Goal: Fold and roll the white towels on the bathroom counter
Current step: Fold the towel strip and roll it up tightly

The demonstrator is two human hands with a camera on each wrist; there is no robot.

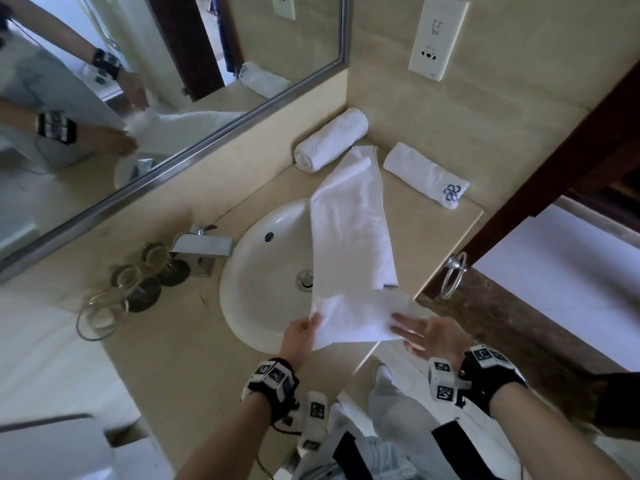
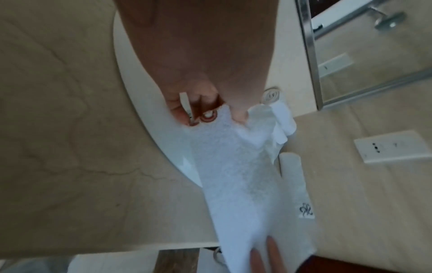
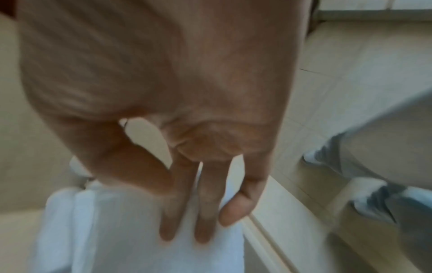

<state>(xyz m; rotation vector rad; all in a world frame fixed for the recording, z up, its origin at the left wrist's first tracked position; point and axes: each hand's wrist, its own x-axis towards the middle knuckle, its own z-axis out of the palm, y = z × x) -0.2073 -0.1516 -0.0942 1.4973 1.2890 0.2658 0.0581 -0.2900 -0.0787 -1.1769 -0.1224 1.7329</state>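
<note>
A beige stone counter (image 1: 194, 368) with a white basin (image 1: 263, 271) runs under a wall mirror (image 1: 138, 98). Three white towels: two rolled ones (image 1: 330, 140) (image 1: 426, 174) at the counter's back right corner, and one long folded towel (image 1: 353, 237) stretching from there across the basin to the front edge. The left hand (image 1: 301, 336) pinches its near corner, seen only in the left wrist view; the right hand (image 1: 429, 336) lies flat on it, fingers straight. Three glasses (image 1: 131, 278) stand left of the tap (image 1: 204, 242). The right wrist view is blurred.

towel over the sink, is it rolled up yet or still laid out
Laid out, not rolled. The towel lies as a long folded strip across the sink, its near end folded back under both hands; two rolled towels sit behind.
</note>
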